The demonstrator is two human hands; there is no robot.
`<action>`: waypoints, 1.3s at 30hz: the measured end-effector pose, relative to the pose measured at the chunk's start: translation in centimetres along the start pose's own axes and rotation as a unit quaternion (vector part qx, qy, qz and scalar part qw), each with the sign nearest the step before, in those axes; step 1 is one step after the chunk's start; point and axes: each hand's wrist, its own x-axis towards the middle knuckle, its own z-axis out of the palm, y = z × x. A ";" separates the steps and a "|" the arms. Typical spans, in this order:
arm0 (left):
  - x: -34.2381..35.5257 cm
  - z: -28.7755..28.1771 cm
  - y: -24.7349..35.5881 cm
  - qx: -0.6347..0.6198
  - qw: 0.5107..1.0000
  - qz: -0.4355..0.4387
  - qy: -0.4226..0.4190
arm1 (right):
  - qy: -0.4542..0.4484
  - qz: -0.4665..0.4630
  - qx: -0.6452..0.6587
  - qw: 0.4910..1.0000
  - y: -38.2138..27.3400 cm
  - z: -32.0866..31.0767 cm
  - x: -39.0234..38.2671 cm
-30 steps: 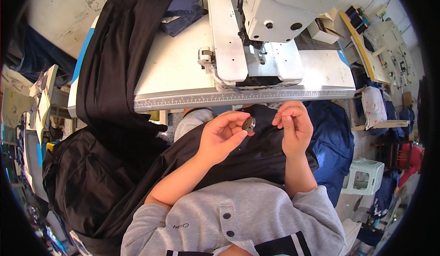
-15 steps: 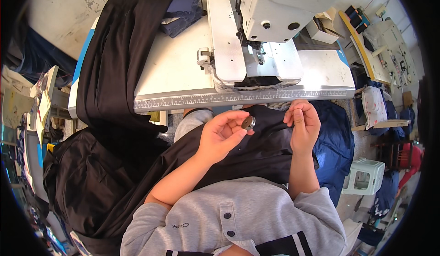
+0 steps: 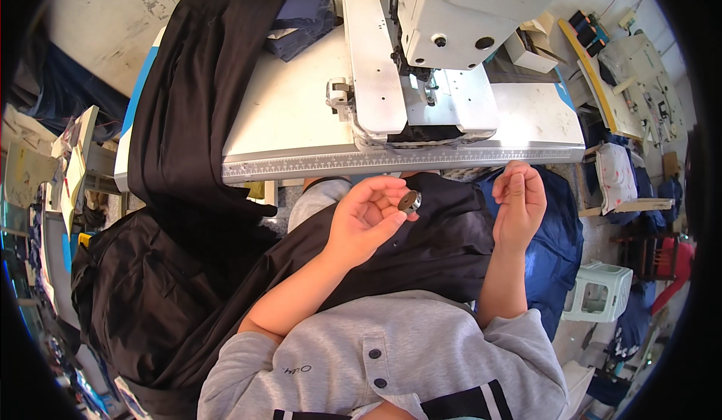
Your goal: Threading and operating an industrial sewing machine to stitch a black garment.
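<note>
Between the thumb and fingers of my left hand [image 3: 366, 221] is a small round metal bobbin case [image 3: 410, 201], its dark flat side turned toward me. My right hand [image 3: 520, 208] is off to the right with thumb and fingertips pinched together; whatever they hold is too fine to make out. Both hands are in front of the machine table's edge, above black cloth [image 3: 421, 258] spread over my lap. Ahead of them stands a white sewing machine [image 3: 444, 25], its needle area [image 3: 430, 93] above the metal plates.
A ruler strip [image 3: 316, 168] runs along the table's front edge. Black trousers-like cloth [image 3: 192, 97] drapes over the table's left side and down into a dark heap. Dark blue fabric [image 3: 553, 239] hangs at the right, near a pale green plastic stool [image 3: 599, 291].
My right hand has moved a little to the right, away from the left hand, still pinched. My left hand keeps the bobbin case in nearly the same place.
</note>
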 end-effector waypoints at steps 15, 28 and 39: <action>0.0 -0.5 -0.2 -0.019 1.000 0.003 -0.010 | 0.043 0.033 0.024 0.998 -0.1 -1.2 0.5; 1.2 -0.7 4.1 0.080 0.981 -0.174 -0.034 | -0.329 0.081 -0.189 0.922 -3.7 4.2 -0.7; 1.7 -0.3 3.5 0.117 0.980 -0.144 0.072 | -0.018 -0.016 -0.369 0.929 2.2 8.9 1.6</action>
